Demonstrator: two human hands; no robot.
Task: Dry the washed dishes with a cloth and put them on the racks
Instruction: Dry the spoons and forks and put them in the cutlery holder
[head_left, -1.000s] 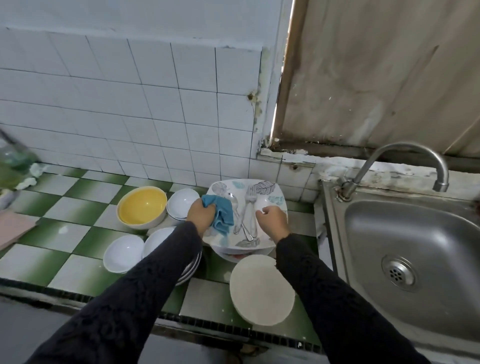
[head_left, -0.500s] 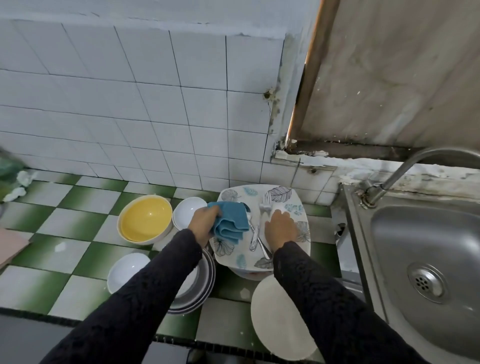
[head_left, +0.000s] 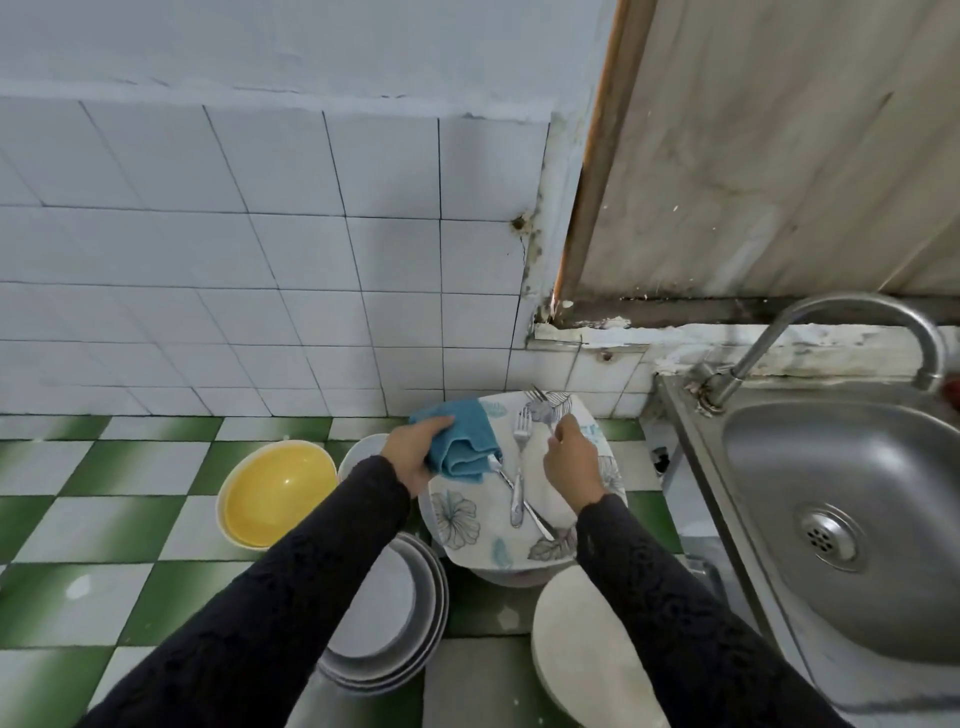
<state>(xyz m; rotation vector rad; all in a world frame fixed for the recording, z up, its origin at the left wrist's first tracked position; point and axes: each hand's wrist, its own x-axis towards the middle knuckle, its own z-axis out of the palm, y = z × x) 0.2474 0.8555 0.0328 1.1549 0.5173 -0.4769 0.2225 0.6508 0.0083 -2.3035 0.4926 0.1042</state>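
A white plate with blue and grey leaf prints (head_left: 467, 525) rests on other dishes on the tiled counter. Cutlery lies on it: a fork (head_left: 519, 467) and another utensil (head_left: 522, 504) crossing it. My left hand (head_left: 415, 452) grips a folded blue cloth (head_left: 462, 441) over the plate's left edge. My right hand (head_left: 571, 462) pinches a second fork (head_left: 543, 405) and holds it raised above the plate's far rim.
A yellow bowl (head_left: 278, 491) and a small white bowl (head_left: 363, 452) sit left of the plate. A stack of grey plates (head_left: 389, 618) and a pale round plate (head_left: 576, 639) lie nearer me. The steel sink (head_left: 852, 519) and tap (head_left: 831, 332) are at the right.
My right hand has picked a fork off the patterned plate and lifted it. My left hand has stayed at the plate's left with the cloth. The view has tilted upward.
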